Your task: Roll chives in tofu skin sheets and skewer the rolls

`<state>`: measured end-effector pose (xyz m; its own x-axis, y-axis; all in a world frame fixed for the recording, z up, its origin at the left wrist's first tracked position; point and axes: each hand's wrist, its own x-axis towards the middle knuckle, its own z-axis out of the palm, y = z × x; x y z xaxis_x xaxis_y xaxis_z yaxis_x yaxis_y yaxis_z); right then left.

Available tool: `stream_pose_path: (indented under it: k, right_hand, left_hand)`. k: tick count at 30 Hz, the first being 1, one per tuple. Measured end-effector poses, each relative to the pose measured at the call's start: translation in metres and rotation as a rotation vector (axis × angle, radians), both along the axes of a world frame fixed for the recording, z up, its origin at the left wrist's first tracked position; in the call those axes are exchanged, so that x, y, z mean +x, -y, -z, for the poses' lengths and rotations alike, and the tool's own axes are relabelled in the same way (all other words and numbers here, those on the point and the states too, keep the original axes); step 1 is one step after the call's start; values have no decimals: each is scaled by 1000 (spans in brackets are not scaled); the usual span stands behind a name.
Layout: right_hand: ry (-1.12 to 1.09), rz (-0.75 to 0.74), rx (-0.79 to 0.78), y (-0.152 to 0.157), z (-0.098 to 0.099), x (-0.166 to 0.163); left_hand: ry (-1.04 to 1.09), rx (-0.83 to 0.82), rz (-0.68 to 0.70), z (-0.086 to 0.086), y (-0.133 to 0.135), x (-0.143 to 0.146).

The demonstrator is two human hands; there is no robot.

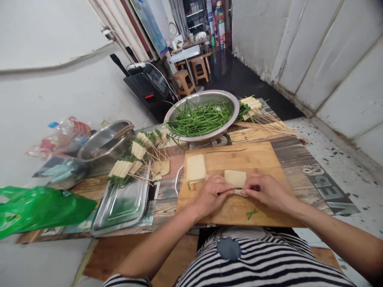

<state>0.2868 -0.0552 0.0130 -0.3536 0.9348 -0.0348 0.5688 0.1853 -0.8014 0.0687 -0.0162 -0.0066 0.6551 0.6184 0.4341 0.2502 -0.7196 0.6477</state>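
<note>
A pale, square tofu sheet (235, 177) lies on a wooden cutting board (254, 157). Its near edge is folded up around green chives, and a bit of green shows between my hands. My left hand (214, 193) pinches the left end of this fold. At the right end, the fingers of my right hand (261, 190) are closed on the same fold. A stack of tofu sheets (195, 167) sits left of my left hand. Short chive pieces (251, 213) lie near the board's front edge, and one long chive stem (226, 150) rests toward the back.
Behind the board stands a steel bowl (231, 126) heaped with chives (203, 119). Skewered tofu rolls (121, 169) rest on a metal tray (122, 211) at left; more rolls (251, 104) and bare sticks (266, 131) lie back right. A pan (86, 149) and green bag (44, 209) are far left.
</note>
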Motion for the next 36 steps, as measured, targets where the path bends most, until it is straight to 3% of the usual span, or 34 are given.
stream_pose_path:
  k: [2, 5, 12, 15, 18, 22, 25, 28, 31, 36]
  right_hand:
    - [13, -35, 18, -2, 0, 1]
    - [58, -61, 177, 4, 2, -1]
    - [380, 23, 859, 26, 7, -13]
    - [413, 9, 1027, 28, 12, -20]
    - [452, -18, 972, 25, 17, -23]
    - [393, -71, 736, 17, 18, -21]
    - [280, -52, 564, 9, 15, -19]
    - [178, -25, 417, 4, 11, -19]
    - [163, -40, 366, 1, 10, -19]
    - [221, -68, 409, -5, 19, -16]
  left_hand:
    - [34, -9, 45, 0, -3, 1]
    - [38, -14, 81, -3, -7, 1]
    - [-125, -56, 53, -10, -6, 2]
    - [-133, -66, 48, -9, -6, 3]
    - [-98, -67, 56, -7, -6, 3]
    - [-12, -27, -4, -8, -2, 1]
    - [-61, 146, -60, -9, 1, -5]
    - [-169, 385, -21, -6, 1, -12]
    - [-265, 487, -6, -2, 1, -15]
    - [-352, 480, -24, -3, 5, -10]
